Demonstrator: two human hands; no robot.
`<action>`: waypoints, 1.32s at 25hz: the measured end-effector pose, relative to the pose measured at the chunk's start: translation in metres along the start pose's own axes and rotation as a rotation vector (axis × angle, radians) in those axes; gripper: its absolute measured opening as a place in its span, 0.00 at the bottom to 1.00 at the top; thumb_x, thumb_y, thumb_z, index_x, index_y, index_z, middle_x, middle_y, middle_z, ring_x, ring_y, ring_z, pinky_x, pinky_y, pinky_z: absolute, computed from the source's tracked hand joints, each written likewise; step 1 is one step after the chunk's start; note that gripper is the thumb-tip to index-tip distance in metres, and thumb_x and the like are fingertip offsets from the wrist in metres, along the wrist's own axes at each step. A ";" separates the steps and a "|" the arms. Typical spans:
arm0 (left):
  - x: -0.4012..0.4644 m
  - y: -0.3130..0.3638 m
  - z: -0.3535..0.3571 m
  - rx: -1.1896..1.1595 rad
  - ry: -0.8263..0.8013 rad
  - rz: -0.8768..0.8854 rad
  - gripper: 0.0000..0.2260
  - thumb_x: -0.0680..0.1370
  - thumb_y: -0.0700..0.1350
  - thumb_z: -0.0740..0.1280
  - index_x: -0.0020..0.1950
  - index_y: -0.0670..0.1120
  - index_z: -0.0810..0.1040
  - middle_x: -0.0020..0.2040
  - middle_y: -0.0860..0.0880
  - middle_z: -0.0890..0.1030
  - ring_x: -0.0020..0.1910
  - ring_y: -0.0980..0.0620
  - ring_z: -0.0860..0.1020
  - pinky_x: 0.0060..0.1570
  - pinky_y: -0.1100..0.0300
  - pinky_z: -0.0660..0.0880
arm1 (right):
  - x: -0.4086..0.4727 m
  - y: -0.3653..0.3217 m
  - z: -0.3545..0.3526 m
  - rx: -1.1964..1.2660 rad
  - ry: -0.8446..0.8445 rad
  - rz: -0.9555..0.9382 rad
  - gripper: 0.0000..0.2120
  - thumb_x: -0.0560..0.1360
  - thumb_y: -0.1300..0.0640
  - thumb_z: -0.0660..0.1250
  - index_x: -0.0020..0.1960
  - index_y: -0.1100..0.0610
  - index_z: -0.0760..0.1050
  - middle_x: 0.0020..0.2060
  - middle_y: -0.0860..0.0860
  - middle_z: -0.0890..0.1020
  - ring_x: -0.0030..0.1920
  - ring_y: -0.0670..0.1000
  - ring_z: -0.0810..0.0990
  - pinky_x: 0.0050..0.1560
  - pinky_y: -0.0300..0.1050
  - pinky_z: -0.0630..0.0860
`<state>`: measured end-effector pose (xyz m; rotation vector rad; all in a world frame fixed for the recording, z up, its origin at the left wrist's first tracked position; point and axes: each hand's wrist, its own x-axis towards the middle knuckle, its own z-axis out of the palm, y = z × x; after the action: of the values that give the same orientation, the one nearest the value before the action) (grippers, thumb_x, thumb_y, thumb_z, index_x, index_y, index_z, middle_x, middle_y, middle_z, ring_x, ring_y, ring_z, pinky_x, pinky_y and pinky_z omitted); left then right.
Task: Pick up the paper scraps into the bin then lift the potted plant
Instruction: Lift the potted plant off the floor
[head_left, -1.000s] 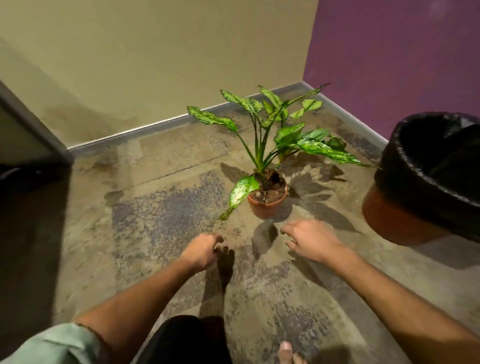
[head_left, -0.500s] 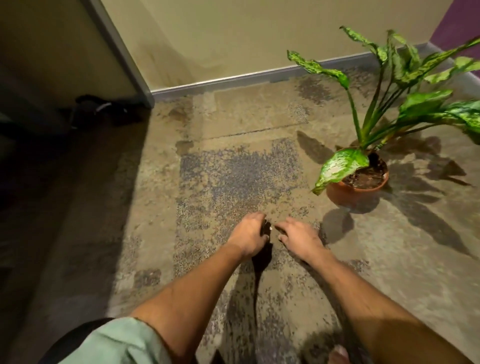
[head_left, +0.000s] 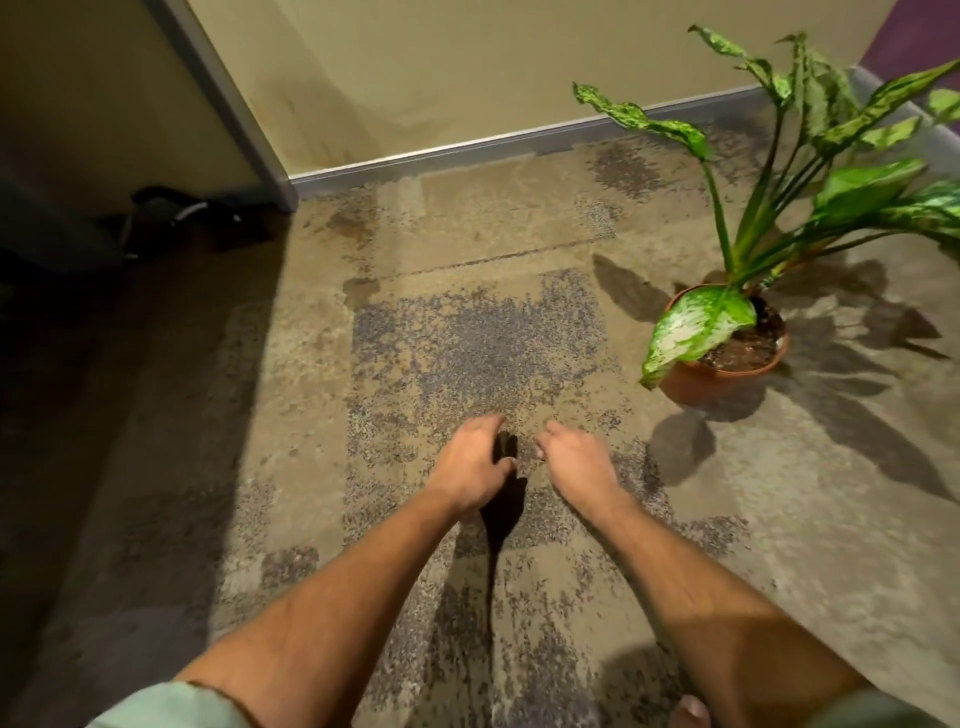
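Note:
The potted plant has speckled green leaves and stands in a terracotta pot on the floor at the right. My left hand and my right hand hover close together low over the mottled floor, left of the pot and apart from it. The left hand's fingers curl down and its palm is hidden. My right hand's fingers hang loosely curled, and I see nothing in them. I see no paper scraps on the floor. The bin is out of view.
A beige wall with a grey skirting board runs along the back. A wall corner juts out at the left, with dark objects in the shadow beside it. A strip of purple wall shows at top right. A toe shows at the bottom edge.
The view has swung left, so the bin has left the frame and the plant now sits at the right. My hands have come closer together over the floor.

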<state>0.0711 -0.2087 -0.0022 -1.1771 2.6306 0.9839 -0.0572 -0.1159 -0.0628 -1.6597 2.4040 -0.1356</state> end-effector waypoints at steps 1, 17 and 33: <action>0.001 0.003 -0.003 -0.015 -0.006 0.004 0.30 0.76 0.45 0.69 0.75 0.47 0.61 0.74 0.48 0.66 0.72 0.49 0.66 0.72 0.49 0.65 | -0.001 0.001 -0.002 -0.005 0.003 -0.015 0.17 0.76 0.61 0.67 0.64 0.54 0.74 0.57 0.49 0.78 0.47 0.44 0.78 0.50 0.41 0.79; 0.028 0.120 -0.021 -0.032 0.093 0.267 0.24 0.76 0.45 0.67 0.71 0.45 0.68 0.66 0.41 0.75 0.63 0.42 0.74 0.65 0.47 0.71 | -0.237 0.210 -0.257 -0.278 0.746 0.568 0.07 0.77 0.54 0.65 0.48 0.55 0.80 0.44 0.53 0.80 0.44 0.57 0.81 0.39 0.49 0.75; 0.024 0.136 -0.005 -0.211 0.156 0.113 0.15 0.81 0.48 0.62 0.64 0.41 0.74 0.50 0.42 0.79 0.33 0.56 0.71 0.29 0.67 0.66 | -0.253 0.193 -0.218 -0.194 0.537 0.561 0.09 0.75 0.57 0.63 0.52 0.54 0.80 0.49 0.50 0.81 0.47 0.53 0.81 0.44 0.45 0.76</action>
<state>-0.0397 -0.1600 0.0638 -1.2029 2.7971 1.2672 -0.1974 0.1794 0.1422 -1.0287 3.2821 -0.2916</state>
